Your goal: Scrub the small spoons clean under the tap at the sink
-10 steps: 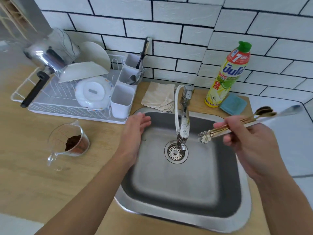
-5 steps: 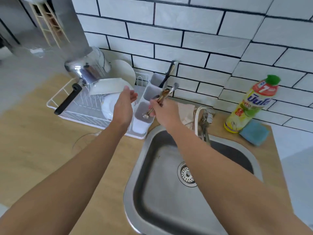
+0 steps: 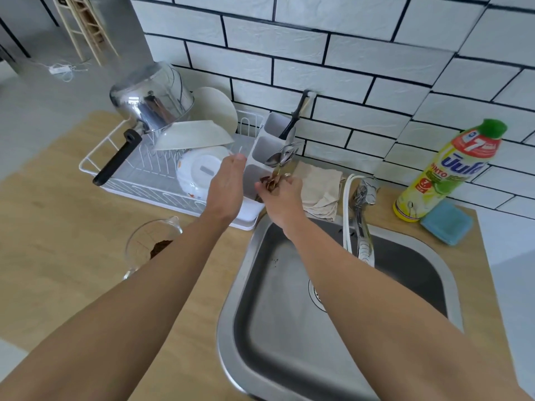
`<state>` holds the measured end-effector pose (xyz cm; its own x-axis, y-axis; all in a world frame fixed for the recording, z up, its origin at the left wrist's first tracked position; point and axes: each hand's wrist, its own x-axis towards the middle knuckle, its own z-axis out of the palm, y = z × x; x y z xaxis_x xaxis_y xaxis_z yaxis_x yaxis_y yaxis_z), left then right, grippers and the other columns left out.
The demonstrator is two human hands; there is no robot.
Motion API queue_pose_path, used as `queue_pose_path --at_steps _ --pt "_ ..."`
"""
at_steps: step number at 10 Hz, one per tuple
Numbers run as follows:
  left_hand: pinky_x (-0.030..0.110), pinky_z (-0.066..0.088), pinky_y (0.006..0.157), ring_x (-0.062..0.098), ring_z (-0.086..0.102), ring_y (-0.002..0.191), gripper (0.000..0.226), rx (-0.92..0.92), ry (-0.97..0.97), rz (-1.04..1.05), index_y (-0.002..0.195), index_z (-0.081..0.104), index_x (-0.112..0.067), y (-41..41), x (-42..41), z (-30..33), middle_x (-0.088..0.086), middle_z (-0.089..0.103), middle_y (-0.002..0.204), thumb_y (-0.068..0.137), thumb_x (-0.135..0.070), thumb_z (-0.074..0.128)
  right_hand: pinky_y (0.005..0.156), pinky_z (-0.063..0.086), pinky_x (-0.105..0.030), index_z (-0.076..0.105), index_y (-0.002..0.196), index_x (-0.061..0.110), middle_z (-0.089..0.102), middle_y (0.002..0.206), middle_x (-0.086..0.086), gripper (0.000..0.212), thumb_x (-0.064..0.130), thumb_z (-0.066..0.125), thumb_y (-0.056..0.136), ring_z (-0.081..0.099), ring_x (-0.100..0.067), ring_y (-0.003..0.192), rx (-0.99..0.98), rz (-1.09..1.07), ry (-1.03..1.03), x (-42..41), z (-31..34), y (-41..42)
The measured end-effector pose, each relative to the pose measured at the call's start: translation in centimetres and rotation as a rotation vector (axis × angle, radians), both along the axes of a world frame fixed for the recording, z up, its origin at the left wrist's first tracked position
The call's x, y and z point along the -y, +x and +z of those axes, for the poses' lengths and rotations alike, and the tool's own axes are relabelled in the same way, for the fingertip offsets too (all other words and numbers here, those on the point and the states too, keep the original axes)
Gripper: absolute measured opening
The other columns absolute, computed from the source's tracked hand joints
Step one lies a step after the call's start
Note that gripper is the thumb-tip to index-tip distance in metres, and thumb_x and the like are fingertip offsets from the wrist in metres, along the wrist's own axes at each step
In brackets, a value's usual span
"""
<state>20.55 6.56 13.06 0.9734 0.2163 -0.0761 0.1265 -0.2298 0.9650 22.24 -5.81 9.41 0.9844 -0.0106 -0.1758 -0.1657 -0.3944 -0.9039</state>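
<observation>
My right hand (image 3: 282, 195) grips a bunch of small gold spoons (image 3: 273, 178) and holds them over the nearest compartment of the white cutlery holder (image 3: 260, 157) at the end of the dish rack. Larger steel spoons (image 3: 282, 157) stand in the middle compartment. With straight fingers, my left hand (image 3: 227, 183) rests against the left side of the cutlery holder. The steel sink (image 3: 289, 328) lies at the lower right, and its tap (image 3: 362, 215) stands at the back rim with no water running.
The white dish rack (image 3: 121, 180) holds a steel pot (image 3: 150, 99), plates and a bowl. A glass measuring cup (image 3: 150, 244) with brown powder sits on the wooden counter. A folded cloth (image 3: 321, 189), a dish soap bottle (image 3: 443, 172) and a blue sponge (image 3: 447, 222) line the back.
My right hand carried the gold spoons from over the sink leftward to the cutlery holder and lowered them toward its nearest compartment. My left hand moved from the sink rim to the holder's side.
</observation>
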Motion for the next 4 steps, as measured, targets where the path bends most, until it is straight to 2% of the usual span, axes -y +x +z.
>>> queue_pose_path --at_steps 1,2,3,4 --pt "0.01 0.034 0.074 -0.021 0.05 0.093 0.053 0.047 0.074 -0.024 0.121 0.056 -0.03 -0.4 0.2 -0.1 -0.023 0.059 0.104 0.09 -0.063 0.027 0.112 0.042 -0.035 0.048 0.093 0.037 0.04 0.136 -0.005 0.036 0.036 0.083 0.085 0.056 -0.022 0.121 -0.008 -0.018 0.095 0.7 0.1 -0.2" --pt "0.005 0.037 0.066 -0.026 0.049 0.087 0.045 0.069 0.099 -0.02 0.122 0.054 -0.031 -0.7 0.5 0.2 -0.024 0.058 0.101 0.096 -0.058 0.029 0.111 0.045 -0.038 0.051 0.104 0.042 0.041 0.136 -0.004 0.057 0.047 0.094 0.067 0.057 -0.018 0.123 -0.035 0.003 0.162 1.5 0.7 -0.8" --pt "0.01 0.035 0.071 -0.024 0.049 0.089 0.044 0.092 0.114 -0.02 0.123 0.055 -0.031 -1.3 0.7 0.4 -0.025 0.057 0.102 0.096 -0.057 0.031 0.101 0.041 -0.03 0.047 0.14 0.034 0.035 0.132 0.005 0.094 0.06 0.091 0.061 0.049 -0.011 0.119 -0.057 0.017 0.106 2.6 2.0 -1.6" --pt "0.008 0.034 0.072 -0.028 0.047 0.089 0.043 0.153 0.127 -0.009 0.123 0.054 -0.03 -2.0 1.3 0.9 -0.027 0.056 0.101 0.097 -0.055 0.031 0.1 0.04 -0.031 0.034 0.153 0.029 0.033 0.144 0.004 0.116 0.068 0.087 0.058 0.045 -0.015 0.128 -0.017 0.009 0.123 4.4 3.2 -2.7"
